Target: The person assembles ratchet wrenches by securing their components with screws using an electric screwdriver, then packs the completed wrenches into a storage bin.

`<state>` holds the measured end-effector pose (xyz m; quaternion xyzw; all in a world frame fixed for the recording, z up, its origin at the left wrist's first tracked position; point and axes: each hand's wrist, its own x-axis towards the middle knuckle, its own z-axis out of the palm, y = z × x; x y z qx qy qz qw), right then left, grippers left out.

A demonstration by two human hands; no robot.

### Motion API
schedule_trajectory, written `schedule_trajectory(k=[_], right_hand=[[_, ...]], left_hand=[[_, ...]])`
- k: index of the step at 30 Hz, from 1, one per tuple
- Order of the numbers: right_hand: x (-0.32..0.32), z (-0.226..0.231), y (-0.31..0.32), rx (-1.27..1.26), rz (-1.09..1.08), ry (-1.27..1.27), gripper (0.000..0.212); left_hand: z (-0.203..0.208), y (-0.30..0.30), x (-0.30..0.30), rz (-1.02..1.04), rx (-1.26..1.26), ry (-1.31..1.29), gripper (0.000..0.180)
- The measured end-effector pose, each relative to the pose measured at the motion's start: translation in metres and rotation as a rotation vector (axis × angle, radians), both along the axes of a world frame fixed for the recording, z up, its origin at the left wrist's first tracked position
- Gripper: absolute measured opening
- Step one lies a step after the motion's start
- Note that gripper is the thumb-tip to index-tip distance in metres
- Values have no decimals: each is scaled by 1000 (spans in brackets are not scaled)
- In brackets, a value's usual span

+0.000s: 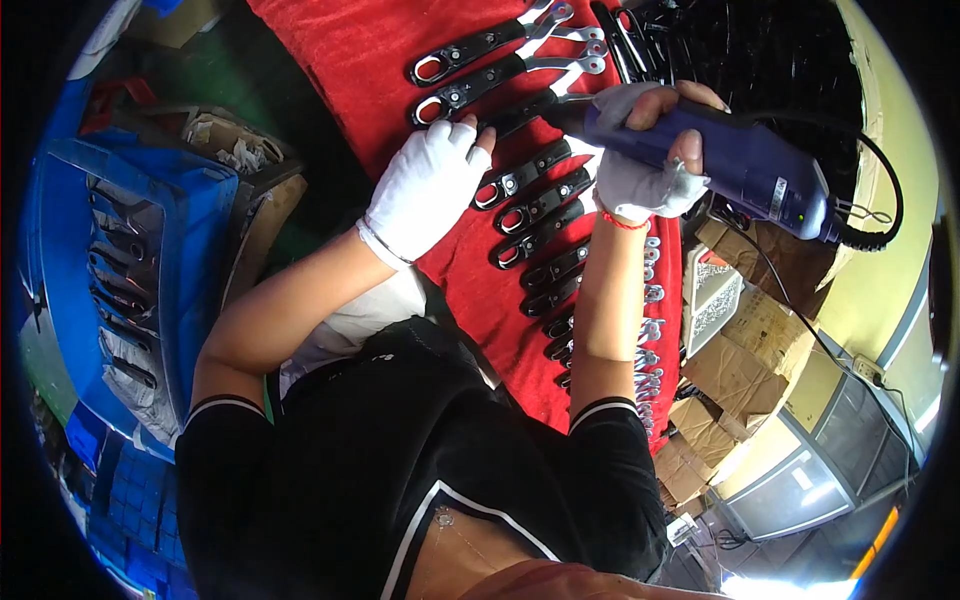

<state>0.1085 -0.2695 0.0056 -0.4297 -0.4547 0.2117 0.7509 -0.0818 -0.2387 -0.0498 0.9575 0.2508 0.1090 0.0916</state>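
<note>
My right hand [655,160], in a white glove with bare fingertips, grips a dark blue-purple corded electric screwdriver [750,165]. Its tip points left, down onto a black-handled metal hand tool [520,115] on the red cloth [455,265]. In a similar glove, my left hand [430,180] has its fingers closed at the near-left end of that same tool; the fingers cover this end. Two similar hand tools [475,45] with metal arms lie farther off. A row of black handles [540,200] runs toward me between my forearms.
At left stands a blue crate [205,190] with black handles in it, beside a cardboard box [235,140]. Black plastic sheeting [790,60] lies far right. A tray of small metal parts [712,300] sits beside the cloth, near cardboard [750,350]. The screwdriver's cable [895,180] loops right.
</note>
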Motion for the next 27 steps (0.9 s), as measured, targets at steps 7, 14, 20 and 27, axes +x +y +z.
schedule_trajectory(k=[7, 14, 20, 27], right_hand=[[0, 3, 8, -54, 310, 32, 46], [-3, 12, 3, -87, 80, 15, 48], [-32, 12, -7, -131, 192, 69, 48], [-28, 9, -7, -130, 184, 59, 47]], left_hand=[[-7, -3, 2, 8, 64, 17, 35], [-8, -3, 0, 6, 64, 6, 35], [-25, 1, 0, 17, 210, -227, 22], [-27, 1, 2, 20, 180, -231, 19]])
